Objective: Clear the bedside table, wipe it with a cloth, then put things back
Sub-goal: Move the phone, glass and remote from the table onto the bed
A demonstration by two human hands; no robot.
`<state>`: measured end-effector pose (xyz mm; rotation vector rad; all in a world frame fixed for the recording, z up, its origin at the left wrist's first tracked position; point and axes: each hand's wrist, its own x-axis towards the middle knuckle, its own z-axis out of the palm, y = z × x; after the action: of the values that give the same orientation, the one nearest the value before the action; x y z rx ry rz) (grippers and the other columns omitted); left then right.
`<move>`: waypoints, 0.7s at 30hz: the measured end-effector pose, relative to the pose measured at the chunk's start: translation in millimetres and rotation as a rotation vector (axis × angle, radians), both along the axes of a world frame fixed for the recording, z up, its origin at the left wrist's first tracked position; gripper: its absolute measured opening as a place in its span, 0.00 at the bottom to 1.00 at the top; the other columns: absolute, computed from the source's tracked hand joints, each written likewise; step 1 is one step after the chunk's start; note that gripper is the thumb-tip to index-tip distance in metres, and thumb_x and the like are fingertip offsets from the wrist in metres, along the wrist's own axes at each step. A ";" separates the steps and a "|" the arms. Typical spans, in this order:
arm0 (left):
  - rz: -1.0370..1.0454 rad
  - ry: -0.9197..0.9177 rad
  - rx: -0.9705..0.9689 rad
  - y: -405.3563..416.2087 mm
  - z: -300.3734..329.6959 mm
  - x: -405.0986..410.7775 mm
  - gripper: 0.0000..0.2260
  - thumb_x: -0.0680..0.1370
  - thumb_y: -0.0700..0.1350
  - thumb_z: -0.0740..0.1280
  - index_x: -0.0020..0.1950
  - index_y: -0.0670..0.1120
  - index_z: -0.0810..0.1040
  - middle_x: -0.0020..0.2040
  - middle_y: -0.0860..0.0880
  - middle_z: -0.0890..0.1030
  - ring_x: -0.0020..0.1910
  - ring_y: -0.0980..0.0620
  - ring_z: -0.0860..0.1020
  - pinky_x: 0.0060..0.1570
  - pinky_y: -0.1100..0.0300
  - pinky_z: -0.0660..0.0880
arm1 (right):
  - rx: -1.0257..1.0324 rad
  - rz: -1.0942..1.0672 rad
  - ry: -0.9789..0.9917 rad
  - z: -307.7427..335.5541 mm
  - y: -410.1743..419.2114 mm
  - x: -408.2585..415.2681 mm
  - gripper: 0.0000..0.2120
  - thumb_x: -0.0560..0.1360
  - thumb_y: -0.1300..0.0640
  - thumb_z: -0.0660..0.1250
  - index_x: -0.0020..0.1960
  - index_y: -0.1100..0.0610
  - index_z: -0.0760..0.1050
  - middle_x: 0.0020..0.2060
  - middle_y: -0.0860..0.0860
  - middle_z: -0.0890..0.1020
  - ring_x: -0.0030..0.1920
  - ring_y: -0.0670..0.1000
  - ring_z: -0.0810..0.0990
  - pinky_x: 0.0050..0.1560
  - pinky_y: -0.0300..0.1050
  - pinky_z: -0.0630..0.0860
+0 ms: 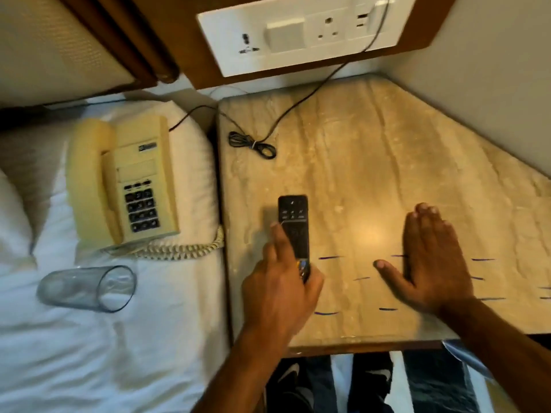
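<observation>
The bedside table (387, 162) has a beige marble top. A black remote control (293, 216) lies on its left part, and my left hand (280, 290) is shut on the remote's near end, index finger along its left side. My right hand (429, 260) rests flat on the table to the right, fingers together and thumb spread, holding nothing. A cream corded telephone (122, 180) sits on the white bed (119, 353) to the left. An empty clear glass (89, 289) lies on its side on the bed below the phone. No cloth is visible.
A black cable (253, 143) with a bundled loop lies on the table's far left, running up to a white wall socket panel (286, 34). The phone's coiled cord (179, 250) trails toward the table edge. A wall borders the table's right side. My shoes (293, 377) show below.
</observation>
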<state>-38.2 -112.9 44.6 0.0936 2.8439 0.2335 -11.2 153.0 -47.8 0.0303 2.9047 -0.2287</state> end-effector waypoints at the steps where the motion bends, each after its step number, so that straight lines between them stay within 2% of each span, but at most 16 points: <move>1: 0.044 -0.018 -0.028 -33.7 8.8 19.5 0.39 0.73 0.61 0.58 0.76 0.38 0.63 0.54 0.42 0.82 0.37 0.45 0.83 0.27 0.56 0.76 | 0.007 -0.010 0.002 0.8 -9.8 -2.2 0.49 0.76 0.29 0.52 0.79 0.67 0.48 0.80 0.66 0.50 0.80 0.63 0.47 0.78 0.62 0.50; 3: 0.132 -0.029 -0.094 -89.8 19.3 50.7 0.39 0.71 0.61 0.59 0.75 0.37 0.66 0.45 0.43 0.81 0.31 0.43 0.81 0.23 0.57 0.73 | 0.006 0.019 0.005 2.4 -32.7 -6.3 0.49 0.75 0.30 0.52 0.78 0.69 0.53 0.78 0.68 0.55 0.79 0.65 0.52 0.77 0.64 0.53; 5: 0.205 -0.030 -0.171 -134.7 21.5 69.1 0.38 0.72 0.60 0.59 0.74 0.36 0.67 0.43 0.41 0.78 0.30 0.41 0.79 0.22 0.55 0.73 | -0.015 0.099 0.011 0.3 -68.0 -10.6 0.48 0.76 0.30 0.51 0.79 0.68 0.51 0.79 0.66 0.52 0.80 0.64 0.49 0.79 0.61 0.48; 7: 0.198 -0.092 -0.272 -169.2 20.6 77.3 0.35 0.75 0.59 0.56 0.73 0.36 0.68 0.49 0.39 0.78 0.36 0.40 0.81 0.26 0.52 0.77 | -0.029 0.105 0.025 -2.3 -102.7 -15.5 0.49 0.76 0.29 0.51 0.80 0.67 0.48 0.80 0.65 0.50 0.81 0.62 0.47 0.79 0.57 0.44; 9: 0.200 -0.155 -0.341 -195.6 19.3 76.1 0.32 0.79 0.58 0.50 0.72 0.37 0.71 0.58 0.37 0.77 0.45 0.39 0.81 0.34 0.50 0.80 | -0.033 0.039 0.047 -5.3 -125.1 -19.5 0.49 0.76 0.28 0.51 0.80 0.66 0.48 0.80 0.65 0.50 0.81 0.62 0.47 0.79 0.57 0.44; 12: 0.261 -0.037 -0.313 -212.1 9.8 77.3 0.29 0.77 0.56 0.58 0.63 0.33 0.77 0.50 0.36 0.78 0.36 0.37 0.81 0.27 0.50 0.78 | -0.038 0.012 0.060 -9.3 -124.7 -18.2 0.49 0.76 0.28 0.49 0.80 0.65 0.47 0.81 0.63 0.49 0.81 0.60 0.45 0.79 0.58 0.45; 14: 0.268 0.064 -0.373 -208.0 7.8 79.1 0.26 0.77 0.55 0.63 0.61 0.33 0.79 0.48 0.36 0.79 0.38 0.37 0.80 0.28 0.51 0.77 | -0.031 0.027 0.054 -8.8 -122.8 -18.3 0.49 0.77 0.28 0.48 0.80 0.65 0.45 0.81 0.62 0.47 0.81 0.58 0.43 0.79 0.58 0.45; 16: 0.264 0.167 -0.399 -200.1 7.4 79.3 0.26 0.79 0.56 0.63 0.60 0.34 0.78 0.48 0.36 0.78 0.43 0.36 0.76 0.34 0.50 0.75 | -0.034 0.026 0.046 -6.4 -124.0 -18.4 0.49 0.77 0.28 0.49 0.80 0.65 0.45 0.81 0.62 0.48 0.81 0.59 0.43 0.79 0.59 0.45; 19: 0.216 0.301 -0.271 -168.6 9.4 78.3 0.25 0.80 0.57 0.62 0.61 0.36 0.76 0.48 0.36 0.76 0.45 0.37 0.72 0.42 0.47 0.67 | -0.046 0.071 0.014 -4.1 -113.6 -16.0 0.49 0.76 0.27 0.49 0.81 0.63 0.44 0.81 0.61 0.46 0.81 0.58 0.42 0.79 0.58 0.45; 21: 0.093 0.330 -0.102 -130.2 5.3 74.9 0.23 0.79 0.56 0.63 0.62 0.37 0.76 0.50 0.37 0.77 0.47 0.37 0.73 0.45 0.47 0.68 | -0.046 0.172 -0.035 0.6 -98.3 -15.9 0.51 0.75 0.25 0.48 0.81 0.63 0.45 0.81 0.61 0.46 0.81 0.59 0.43 0.79 0.59 0.48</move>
<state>36.7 -243.1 49.9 -0.0237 3.1868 0.0978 -27.1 54.7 -47.2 -0.2204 2.8454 -0.2620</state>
